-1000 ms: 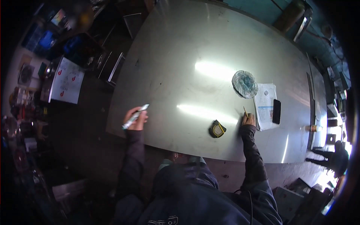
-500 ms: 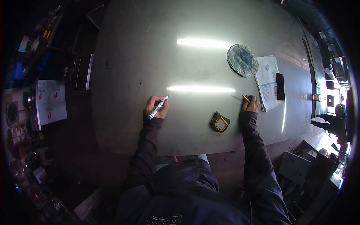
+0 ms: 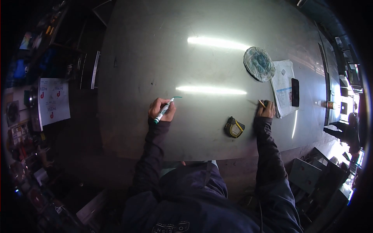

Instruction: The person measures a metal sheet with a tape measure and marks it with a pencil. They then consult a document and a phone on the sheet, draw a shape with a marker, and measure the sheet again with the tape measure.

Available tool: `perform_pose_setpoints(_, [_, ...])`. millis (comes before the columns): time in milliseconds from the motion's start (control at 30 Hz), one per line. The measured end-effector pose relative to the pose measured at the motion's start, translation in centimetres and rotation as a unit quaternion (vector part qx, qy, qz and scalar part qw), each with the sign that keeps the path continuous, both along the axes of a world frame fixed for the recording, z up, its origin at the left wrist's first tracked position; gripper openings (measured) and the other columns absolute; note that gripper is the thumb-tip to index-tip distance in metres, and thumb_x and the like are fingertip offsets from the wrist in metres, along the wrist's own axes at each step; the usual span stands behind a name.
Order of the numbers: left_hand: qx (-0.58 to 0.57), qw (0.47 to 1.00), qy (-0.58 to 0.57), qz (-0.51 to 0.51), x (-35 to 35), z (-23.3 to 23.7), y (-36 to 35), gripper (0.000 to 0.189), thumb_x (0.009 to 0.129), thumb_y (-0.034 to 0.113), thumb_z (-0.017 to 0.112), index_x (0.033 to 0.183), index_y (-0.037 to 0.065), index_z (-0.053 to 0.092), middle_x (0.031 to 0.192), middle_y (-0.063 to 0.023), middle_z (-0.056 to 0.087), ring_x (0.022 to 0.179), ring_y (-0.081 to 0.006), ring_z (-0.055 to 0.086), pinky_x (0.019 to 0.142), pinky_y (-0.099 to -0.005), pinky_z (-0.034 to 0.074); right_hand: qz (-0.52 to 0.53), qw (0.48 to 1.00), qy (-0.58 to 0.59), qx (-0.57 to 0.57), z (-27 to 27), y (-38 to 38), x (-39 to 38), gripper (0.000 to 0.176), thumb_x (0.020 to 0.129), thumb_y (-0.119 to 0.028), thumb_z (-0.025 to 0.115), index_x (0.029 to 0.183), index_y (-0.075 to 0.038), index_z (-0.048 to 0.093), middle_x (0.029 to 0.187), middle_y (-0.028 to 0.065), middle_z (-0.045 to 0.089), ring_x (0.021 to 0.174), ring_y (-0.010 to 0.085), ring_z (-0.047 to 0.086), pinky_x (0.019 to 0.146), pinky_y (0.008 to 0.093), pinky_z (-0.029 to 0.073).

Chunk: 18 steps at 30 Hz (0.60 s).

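My left hand (image 3: 162, 110) is closed around a white marker (image 3: 163, 111) with green ends, its tip up near a short green line (image 3: 177, 96) on the grey metal table (image 3: 202, 132). Over to the right, my right hand (image 3: 266, 109) rests on the table, fingers pinched on a thin pencil-like stick (image 3: 262, 103); something dark also shows by the fingers, too small to name. Between the hands, closer to my body, lies a black and yellow tape measure (image 3: 234, 127).
A round, greenish, cloth-like disc (image 3: 259, 64) lies beside a stack of papers (image 3: 283, 89) with a black phone (image 3: 295, 92) on it. A small can (image 3: 330, 105) stands further right. Another person (image 3: 351, 132) is at the far right edge. Printed sheet (image 3: 55, 101) hangs at left.
A short green line now shows at the marker's tip. The view has shifted slightly, so the tape measure, disc, papers and my right hand appear further right.
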State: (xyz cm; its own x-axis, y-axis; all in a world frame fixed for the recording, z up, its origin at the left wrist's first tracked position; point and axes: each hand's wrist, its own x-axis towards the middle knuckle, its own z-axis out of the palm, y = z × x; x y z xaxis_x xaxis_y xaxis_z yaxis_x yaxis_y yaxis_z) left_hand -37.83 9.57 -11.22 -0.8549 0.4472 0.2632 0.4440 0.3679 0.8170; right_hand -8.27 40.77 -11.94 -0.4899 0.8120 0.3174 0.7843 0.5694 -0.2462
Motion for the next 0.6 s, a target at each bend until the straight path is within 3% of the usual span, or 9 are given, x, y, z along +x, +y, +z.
perform_pose_setpoints(67, [-0.012, 1.000, 0.026, -0.012, -0.2, 0.1, -0.2, 0.018, 0.074, 0.013, 0.075, 0.082, 0.004, 0.061, 0.074, -0.0084, 0.068, 0.061, -0.0147, 0.064, 0.059, -0.0279, 0.052, 0.003, 1.000, 0.000, 0.003, 0.0, 0.0, 0.0, 0.022, 0.091, -0.024, 0.057, 0.096, -0.002, 0.055, 0.094, 0.0158, 0.056, 0.093, 0.0368, 0.052, 0.082, 0.0462, 0.039])
perform_pose_setpoints(300, [-0.012, 0.996, 0.076, -0.043, -0.2, 0.5, -0.2, 0.018, 0.074, 0.012, 0.075, 0.083, 0.004, 0.062, 0.074, -0.0087, 0.067, 0.061, -0.0142, 0.063, 0.059, -0.0271, 0.051, -0.002, 1.000, 0.010, 0.009, 0.1, -0.1, -0.2, 0.024, 0.090, -0.026, 0.058, 0.096, -0.003, 0.056, 0.094, 0.0151, 0.056, 0.093, 0.0369, 0.052, 0.081, 0.0458, 0.039])
perform_pose_setpoints(400, [-0.003, 0.999, 0.039, -0.038, -0.3, 0.1, -0.4, 0.017, 0.076, 0.012, 0.074, 0.083, 0.004, 0.062, 0.073, -0.0061, 0.066, 0.063, -0.0115, 0.061, 0.061, -0.0258, 0.050, -0.008, 1.000, 0.016, 0.025, -0.8, 0.4, 0.1, 0.024, 0.089, -0.026, 0.059, 0.096, -0.004, 0.056, 0.094, 0.0147, 0.057, 0.092, 0.0365, 0.053, 0.081, 0.0455, 0.039])
perform_pose_setpoints(467, [0.071, 0.993, -0.093, -0.017, -0.1, -0.2, -0.5, 0.020, 0.075, 0.013, 0.076, 0.086, 0.004, 0.061, 0.074, -0.0053, 0.064, 0.065, -0.0135, 0.060, 0.063, -0.0276, 0.050, -0.011, 0.999, 0.020, 0.037, -1.2, 0.6, 0.3, 0.024, 0.088, -0.027, 0.061, 0.096, -0.005, 0.057, 0.093, 0.0136, 0.057, 0.092, 0.0354, 0.054, 0.080, 0.0448, 0.040])
perform_pose_setpoints(500, [0.139, 0.980, -0.142, -0.023, -0.4, 0.1, -0.2, 0.021, 0.079, 0.012, 0.075, 0.090, 0.002, 0.060, 0.077, -0.0039, 0.064, 0.069, -0.0081, 0.058, 0.064, -0.0237, 0.049, -0.011, 0.999, 0.024, 0.037, -1.2, 0.6, 0.2, 0.024, 0.087, -0.027, 0.061, 0.097, -0.006, 0.057, 0.093, 0.0132, 0.057, 0.092, 0.0350, 0.054, 0.081, 0.0448, 0.040])
perform_pose_setpoints(600, [0.165, 0.972, -0.166, -0.032, -1.3, 1.5, 0.1, 0.019, 0.080, 0.010, 0.074, 0.089, 0.002, 0.060, 0.078, -0.0047, 0.065, 0.068, -0.0079, 0.058, 0.063, -0.0231, 0.048, -0.018, 0.999, 0.027, 0.026, -1.5, 0.7, 0.3, 0.025, 0.087, -0.029, 0.062, 0.098, -0.007, 0.057, 0.092, 0.0124, 0.057, 0.093, 0.0339, 0.054, 0.082, 0.0448, 0.039])
